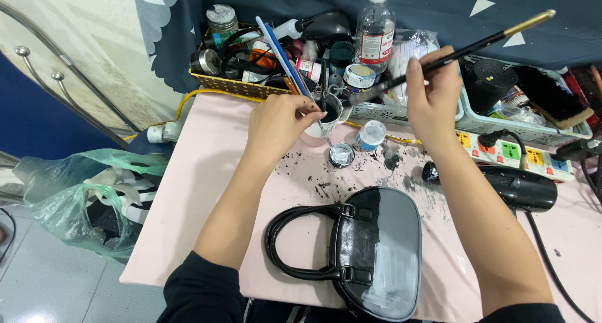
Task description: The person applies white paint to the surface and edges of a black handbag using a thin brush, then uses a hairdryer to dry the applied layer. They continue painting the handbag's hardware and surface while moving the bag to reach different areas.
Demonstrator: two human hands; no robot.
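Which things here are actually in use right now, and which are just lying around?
In use: left hand on a thin stick, paint pot, right hand holding a brush, black handbag.
Lying about: hair dryer, power strip, clear bottle, green bag.

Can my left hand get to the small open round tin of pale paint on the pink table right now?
Probably yes: the left hand hovers just left of the small round tin, with nothing between them.
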